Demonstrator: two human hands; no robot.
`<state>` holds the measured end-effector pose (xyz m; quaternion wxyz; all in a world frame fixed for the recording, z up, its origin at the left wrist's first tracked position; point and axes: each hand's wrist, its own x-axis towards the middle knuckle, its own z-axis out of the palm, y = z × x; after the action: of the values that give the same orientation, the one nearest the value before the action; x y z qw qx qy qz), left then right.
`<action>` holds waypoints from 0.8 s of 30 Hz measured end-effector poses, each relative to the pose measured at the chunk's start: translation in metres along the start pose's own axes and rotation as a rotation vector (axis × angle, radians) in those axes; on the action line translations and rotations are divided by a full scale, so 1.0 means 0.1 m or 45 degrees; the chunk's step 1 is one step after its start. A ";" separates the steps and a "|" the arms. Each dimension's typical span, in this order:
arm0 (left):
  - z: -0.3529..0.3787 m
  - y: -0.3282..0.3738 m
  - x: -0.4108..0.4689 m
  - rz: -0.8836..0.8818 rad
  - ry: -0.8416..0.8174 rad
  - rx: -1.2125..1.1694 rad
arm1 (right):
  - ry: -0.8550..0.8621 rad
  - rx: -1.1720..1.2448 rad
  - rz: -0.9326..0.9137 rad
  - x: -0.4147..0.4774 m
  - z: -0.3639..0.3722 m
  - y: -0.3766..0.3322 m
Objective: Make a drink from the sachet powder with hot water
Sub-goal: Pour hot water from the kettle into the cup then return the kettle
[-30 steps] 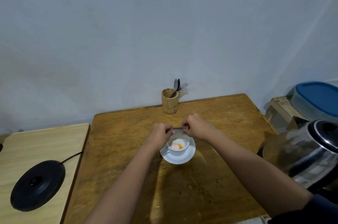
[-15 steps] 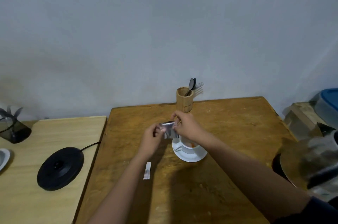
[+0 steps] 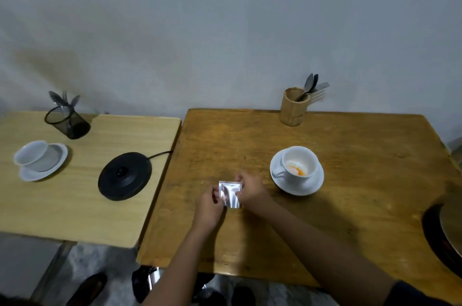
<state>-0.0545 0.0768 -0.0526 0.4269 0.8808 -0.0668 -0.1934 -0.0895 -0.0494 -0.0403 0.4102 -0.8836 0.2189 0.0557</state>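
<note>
Change: sachet (image 3: 230,193), over the cup (image 3: 300,164) half a second ago, now sits away from it, low over the middle of the darker table (image 3: 350,205), toward its left edge.
Grip: left hand (image 3: 209,202) pinches the sachet's left side, right hand (image 3: 250,189) its right; both closed on it.
Cup: on its saucer (image 3: 313,187), right of the hands; orange and white powder inside, no water.
Kettle: partly visible at the right edge (image 3: 450,228); its base (image 3: 124,175) empty on the lighter table (image 3: 75,205).
Reading: powder looks emptied; sachet likely being discarded. Hot water comes next.

Plain grey-white wall (image 3: 225,18); dark wooden table (image 3: 350,205) beside paler table (image 3: 62,205); mottled grey floor (image 3: 82,263).
</note>
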 end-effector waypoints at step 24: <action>0.11 -0.09 -0.11 0.245 -0.145 0.635 | -0.085 -0.232 -0.226 -0.36 -0.05 0.22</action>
<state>-0.0697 0.0776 -0.0631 0.2088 0.9360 -0.2198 -0.1788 -0.1316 -0.0535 -0.0427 0.3387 -0.9307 0.1200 0.0682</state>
